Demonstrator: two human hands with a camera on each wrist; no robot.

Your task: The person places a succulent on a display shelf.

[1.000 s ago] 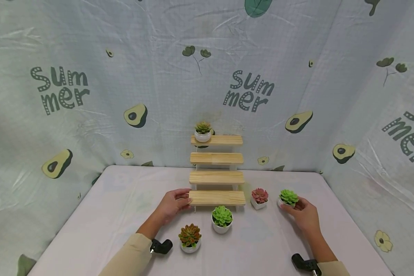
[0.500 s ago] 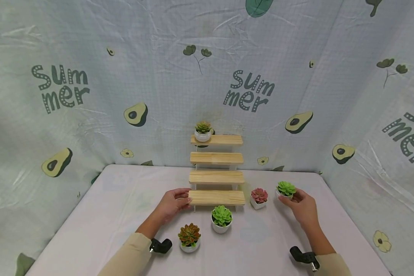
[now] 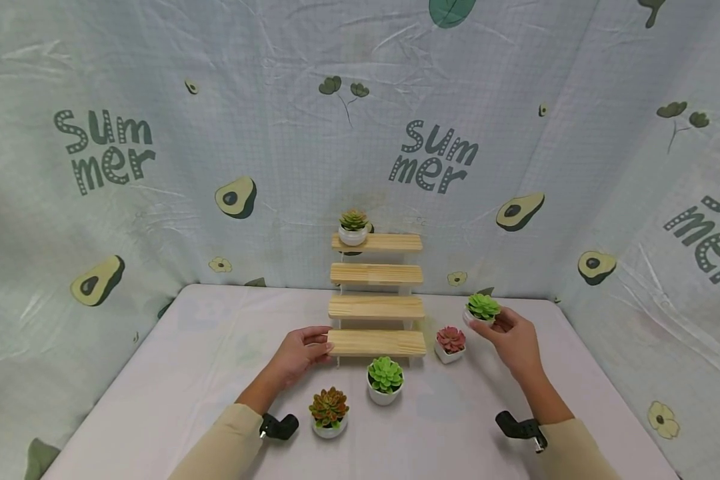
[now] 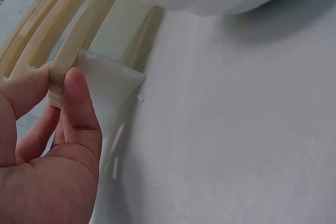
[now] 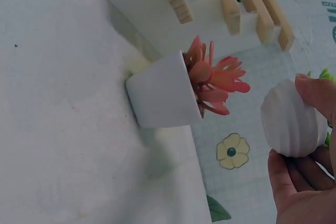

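Observation:
My left hand (image 3: 297, 357) pinches the left end of the lowest step of a wooden stepped shelf (image 3: 377, 343); the left wrist view shows thumb and fingers around that board end (image 4: 62, 77). At the right, my right hand (image 3: 514, 340) grips a green succulent (image 3: 483, 306) by its ribbed white pot (image 5: 294, 119), held up in the air. Below and left of it, a red succulent (image 3: 451, 340) in a square white pot (image 5: 163, 93) stands beside the shelf.
One potted succulent (image 3: 353, 227) sits on the top step at its left end. In front of the shelf stand a bright green succulent (image 3: 385, 375) and a brownish one (image 3: 329, 408). A printed cloth (image 3: 300, 160) hangs behind the white table (image 3: 228, 347).
My right hand has lifted the green succulent and carried it up, away from me and to the left, closer to the shelf. The left hand stays on the lowest step.

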